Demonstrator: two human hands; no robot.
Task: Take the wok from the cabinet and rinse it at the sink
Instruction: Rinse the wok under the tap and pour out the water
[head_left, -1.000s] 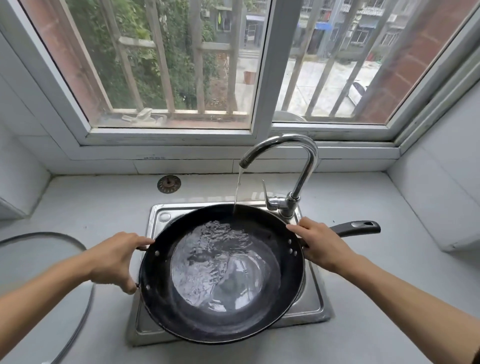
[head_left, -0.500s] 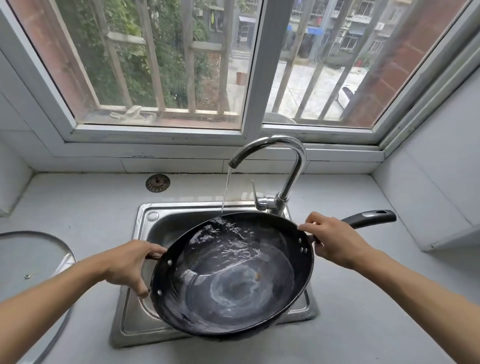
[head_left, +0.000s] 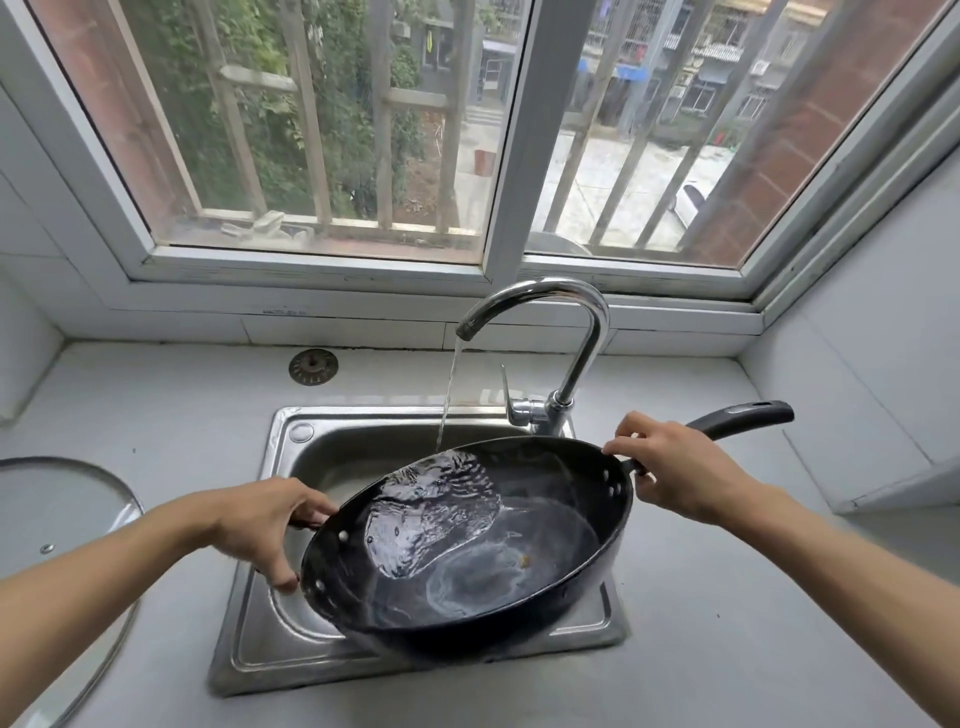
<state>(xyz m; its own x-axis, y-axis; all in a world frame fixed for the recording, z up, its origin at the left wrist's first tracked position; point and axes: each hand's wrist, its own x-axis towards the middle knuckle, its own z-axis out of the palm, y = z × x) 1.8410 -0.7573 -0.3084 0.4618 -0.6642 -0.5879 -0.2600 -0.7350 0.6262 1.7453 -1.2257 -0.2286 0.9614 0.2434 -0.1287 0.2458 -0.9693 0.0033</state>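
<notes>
You hold the wok (head_left: 483, 551) over the sink (head_left: 332, 452) with both hands, tilted so its right side rides higher than its left. Your left hand (head_left: 260, 525) reaches in from the lower left, fingers curled round the small helper handle at the wok's left rim, thumb down by the rim's near edge. Your right hand (head_left: 675, 467) comes from the lower right, forearm angled up, and grips the base of the long handle (head_left: 748, 418) where it meets the rim, index finger stretched along the rim's top. Water from the tap (head_left: 550, 312) falls onto the wok's far left inside and pools rippling there. A glass lid (head_left: 67, 519) lies on the counter (head_left: 727, 623), left of the sink.
</notes>
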